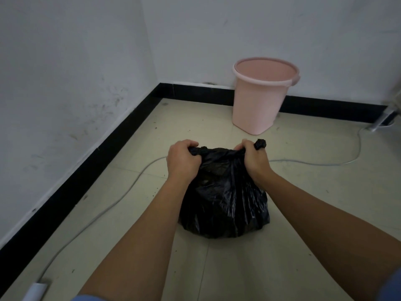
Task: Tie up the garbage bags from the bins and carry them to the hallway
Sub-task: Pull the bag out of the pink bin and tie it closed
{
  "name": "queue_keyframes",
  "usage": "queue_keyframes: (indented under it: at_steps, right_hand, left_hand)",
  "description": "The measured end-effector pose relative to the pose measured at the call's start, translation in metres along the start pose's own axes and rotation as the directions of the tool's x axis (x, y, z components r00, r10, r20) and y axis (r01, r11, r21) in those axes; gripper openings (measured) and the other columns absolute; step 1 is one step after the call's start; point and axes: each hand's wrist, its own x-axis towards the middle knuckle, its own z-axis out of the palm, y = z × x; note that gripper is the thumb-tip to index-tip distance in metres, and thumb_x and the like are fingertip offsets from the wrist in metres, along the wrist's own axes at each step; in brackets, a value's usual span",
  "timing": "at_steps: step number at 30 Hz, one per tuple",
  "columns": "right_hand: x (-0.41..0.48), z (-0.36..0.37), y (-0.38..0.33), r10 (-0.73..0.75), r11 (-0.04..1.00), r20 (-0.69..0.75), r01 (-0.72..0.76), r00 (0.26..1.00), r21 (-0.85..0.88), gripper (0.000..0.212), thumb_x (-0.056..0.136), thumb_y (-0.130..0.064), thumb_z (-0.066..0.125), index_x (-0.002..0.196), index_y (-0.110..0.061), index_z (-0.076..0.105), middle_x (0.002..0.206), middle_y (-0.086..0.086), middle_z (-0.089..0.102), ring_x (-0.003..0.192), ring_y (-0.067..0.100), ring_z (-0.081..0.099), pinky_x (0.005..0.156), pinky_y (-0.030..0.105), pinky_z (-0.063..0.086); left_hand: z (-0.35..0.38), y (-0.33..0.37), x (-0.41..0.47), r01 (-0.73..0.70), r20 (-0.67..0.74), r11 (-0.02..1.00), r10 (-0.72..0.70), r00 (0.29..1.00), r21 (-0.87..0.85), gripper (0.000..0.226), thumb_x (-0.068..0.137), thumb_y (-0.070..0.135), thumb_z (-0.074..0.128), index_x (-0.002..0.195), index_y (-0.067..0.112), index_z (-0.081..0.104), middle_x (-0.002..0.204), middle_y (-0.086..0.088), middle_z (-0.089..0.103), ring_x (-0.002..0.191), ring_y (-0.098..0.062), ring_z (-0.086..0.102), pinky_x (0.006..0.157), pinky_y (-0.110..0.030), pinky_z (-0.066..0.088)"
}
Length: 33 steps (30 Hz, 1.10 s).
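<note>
Black garbage bag [225, 198] sits on the tiled floor [303, 192] in front of me, full and rounded, mouth pulled up. My left hand [183, 160] is fisted tight on the bag's top left edge, fingers curled over the plastic. My right hand [252, 158] is fisted on the top right edge, with a twisted end of the bag [260, 144] poking up past the knuckles. Hands are apart, the bag's rim stretched between them. Both forearms bare, blue sleeve edges at bottom of view.

Pink bin [262, 98] stands past the bag, near the back wall, against the black baseboard [195, 92], well apart from the bag; can't see any liner in it. A pale cable [121, 196] runs across the floor from lower left, passes behind the bag and goes on to the right. White walls meet in a corner at upper left.
</note>
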Motion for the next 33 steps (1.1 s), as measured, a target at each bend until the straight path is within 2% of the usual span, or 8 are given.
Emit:
queue_keyframes:
  at_steps: [3,6,11,15,21,27,30,33]
  right_hand:
    - [0.004,-0.002,0.000,0.021,1.000,-0.088,-0.020,0.996,0.013,0.047,0.090,-0.050,0.043,0.083,-0.011,0.069,0.092,0.009,0.069,0.093,0.026,0.063,0.094,0.040,0.049]
    - [0.007,-0.005,-0.002,0.017,0.999,-0.130,-0.012,0.991,0.038,0.071,0.074,-0.064,0.039,0.105,-0.006,0.064,0.106,0.012,0.067,0.103,0.030,0.062,0.100,0.050,0.046]
    - [0.004,-0.006,-0.004,-0.029,0.999,-0.163,0.023,0.986,-0.035,0.043,0.080,-0.063,0.036,0.077,-0.023,0.051,0.110,0.019,0.064,0.105,0.036,0.060,0.098,0.054,0.046]
    - [0.006,-0.007,-0.011,-0.050,0.999,-0.231,0.048,0.972,-0.015,0.031,0.099,-0.045,0.039,0.083,-0.020,0.049,0.104,0.012,0.062,0.099,0.029,0.057,0.095,0.043,0.045]
    - [0.012,-0.010,-0.024,0.099,0.957,-0.247,-0.024,0.964,0.289,0.048,0.104,-0.032,0.034,0.064,-0.013,0.052,0.071,0.004,0.067,0.065,0.019,0.064,0.066,0.031,0.049]
    - [0.024,-0.070,0.020,0.283,0.951,-0.395,-0.204,0.874,0.230,0.047,0.104,-0.040,0.034,0.070,-0.014,0.051,0.082,0.013,0.072,0.050,0.018,0.063,0.055,0.028,0.044]
    - [0.025,-0.078,0.039,0.425,0.878,-0.224,-0.340,0.877,0.336,0.044,0.105,-0.040,0.031,0.078,-0.011,0.050,0.089,0.015,0.070,0.064,0.022,0.064,0.062,0.034,0.051]
    - [0.026,-0.074,0.027,0.482,0.715,0.062,-0.433,0.874,0.549,0.046,0.105,-0.043,0.028,0.094,-0.006,0.054,0.090,0.015,0.069,0.061,0.016,0.058,0.059,0.031,0.049]
  left_hand:
    - [-0.016,0.021,0.002,-0.128,0.012,0.990,0.127,0.992,0.067,0.021,0.074,0.017,0.076,0.095,0.017,0.076,0.096,-0.001,0.072,0.096,-0.020,0.064,0.091,-0.036,0.053]
    - [-0.039,0.048,0.004,-0.129,0.119,0.989,0.137,0.983,-0.075,0.020,0.075,0.017,0.080,0.095,0.015,0.075,0.091,0.000,0.070,0.088,-0.014,0.066,0.083,-0.029,0.055]
    - [-0.047,0.058,0.001,-0.007,-0.007,0.901,0.004,1.000,-0.434,0.014,0.081,0.006,0.073,0.088,0.019,0.073,0.086,0.000,0.070,0.084,-0.011,0.067,0.073,-0.018,0.054]
    - [-0.045,0.045,0.004,0.145,-0.038,0.568,-0.298,0.954,-0.810,0.014,0.084,-0.004,0.066,0.085,0.010,0.069,0.088,-0.008,0.067,0.085,-0.023,0.067,0.085,-0.034,0.058]
    - [-0.036,0.028,0.006,0.227,0.081,0.280,-0.451,0.889,-0.933,0.020,0.097,-0.003,0.046,0.112,0.000,0.058,0.089,-0.014,0.056,0.062,-0.020,0.061,0.071,-0.040,0.062]
    - [-0.023,-0.076,-0.002,0.449,-0.006,0.418,-0.738,0.675,-0.790,0.021,0.093,-0.007,0.045,0.095,0.005,0.062,0.100,-0.021,0.056,0.056,-0.018,0.051,0.052,-0.029,0.051]
    - [-0.004,-0.090,-0.007,0.449,-0.136,0.790,-0.543,0.829,-0.416,0.021,0.092,0.001,0.046,0.096,0.009,0.065,0.087,-0.017,0.061,0.059,-0.019,0.050,0.056,-0.028,0.045]
    - [0.009,-0.074,-0.014,0.240,0.041,0.962,-0.248,0.968,0.130,0.020,0.091,0.031,0.056,0.098,0.016,0.066,0.078,-0.001,0.061,0.077,-0.024,0.061,0.071,-0.029,0.045]
